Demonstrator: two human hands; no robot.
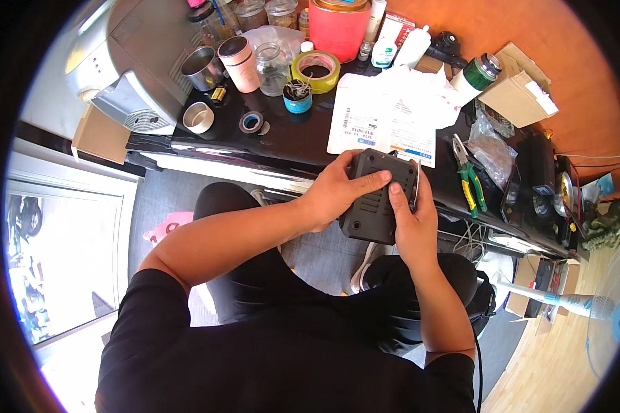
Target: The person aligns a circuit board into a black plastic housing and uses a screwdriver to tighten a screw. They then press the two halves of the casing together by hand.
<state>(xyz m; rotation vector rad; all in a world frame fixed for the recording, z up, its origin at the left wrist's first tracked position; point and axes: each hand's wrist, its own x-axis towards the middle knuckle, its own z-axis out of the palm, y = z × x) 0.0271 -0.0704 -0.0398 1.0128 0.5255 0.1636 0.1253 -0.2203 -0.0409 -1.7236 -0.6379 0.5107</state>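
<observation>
Between my two hands is a black plastic box-shaped device [375, 213] with ribbed slots and round holes at its corners. It is held above my lap, at the near edge of the black table. My left hand [337, 189] grips its left side, thumb lying across the slotted face. On the other side my right hand [415, 210] holds it, thumb pressed on the same face near the left thumb. A thin bright metal edge [418, 180] shows by the right fingers; what it belongs to I cannot make out. The fingers underneath are hidden.
White papers [386, 110] lie just beyond the device. Pliers with green and yellow handles [470, 175] rest to the right, beside a clear plastic bag [492, 148]. Yellow tape [332, 77], a pink bottle [241, 65], a glass jar [272, 72] and a metal cup [202, 69] stand farther back.
</observation>
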